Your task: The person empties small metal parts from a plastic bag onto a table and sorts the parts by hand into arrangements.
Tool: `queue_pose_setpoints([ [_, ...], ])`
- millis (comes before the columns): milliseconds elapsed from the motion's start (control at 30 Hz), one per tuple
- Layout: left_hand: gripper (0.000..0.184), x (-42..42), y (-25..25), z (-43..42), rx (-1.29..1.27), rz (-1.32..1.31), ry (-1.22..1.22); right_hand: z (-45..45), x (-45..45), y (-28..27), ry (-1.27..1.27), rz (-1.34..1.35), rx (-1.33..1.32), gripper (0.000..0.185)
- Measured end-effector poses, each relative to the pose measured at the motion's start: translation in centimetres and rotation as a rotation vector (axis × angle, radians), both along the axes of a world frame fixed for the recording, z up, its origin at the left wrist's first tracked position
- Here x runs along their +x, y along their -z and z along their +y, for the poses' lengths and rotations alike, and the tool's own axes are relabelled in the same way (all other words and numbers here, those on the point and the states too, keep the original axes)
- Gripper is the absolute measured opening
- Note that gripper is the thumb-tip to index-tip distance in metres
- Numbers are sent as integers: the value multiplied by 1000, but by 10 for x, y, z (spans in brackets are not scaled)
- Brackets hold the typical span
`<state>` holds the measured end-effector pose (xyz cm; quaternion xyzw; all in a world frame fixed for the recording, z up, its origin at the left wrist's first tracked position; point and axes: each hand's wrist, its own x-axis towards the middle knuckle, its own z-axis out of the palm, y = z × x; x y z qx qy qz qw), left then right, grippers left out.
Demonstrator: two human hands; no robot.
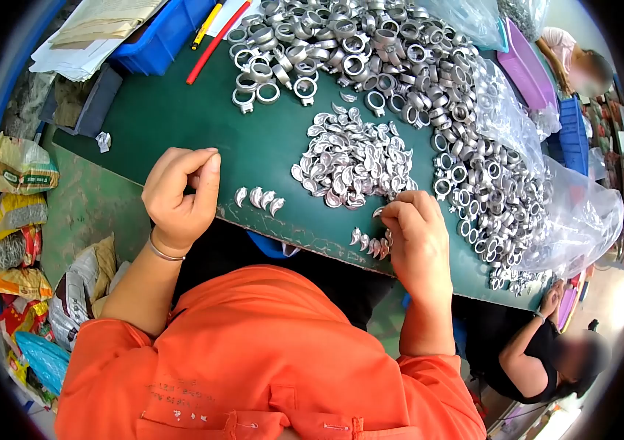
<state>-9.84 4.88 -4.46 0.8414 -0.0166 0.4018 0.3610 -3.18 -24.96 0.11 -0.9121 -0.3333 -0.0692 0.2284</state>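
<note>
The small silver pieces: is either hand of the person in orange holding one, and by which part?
The right hand seems to pinch a small silver piece by one end. Nothing shows in the left hand, though it could hide something.

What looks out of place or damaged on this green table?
Two minor things: a crumpled pale scrap near the green table's left edge looks like litter, well apart from the heap of metal rings; and the table's near edge looks scuffed, with pale wear marks.
</note>
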Motion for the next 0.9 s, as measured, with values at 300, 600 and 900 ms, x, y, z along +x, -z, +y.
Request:
queue_pose_setpoints([
  [300,7,1,0,-1,-7,-12,-1,-4,1,-8,-66,17,-66,20],
  [600,8,2,1,-1,5,-19,-11,-2,-3,-10,18,107,60,16],
  [900,8,2,2,0,21,-34,-7,13,-13,3,101,48,20,16],
])
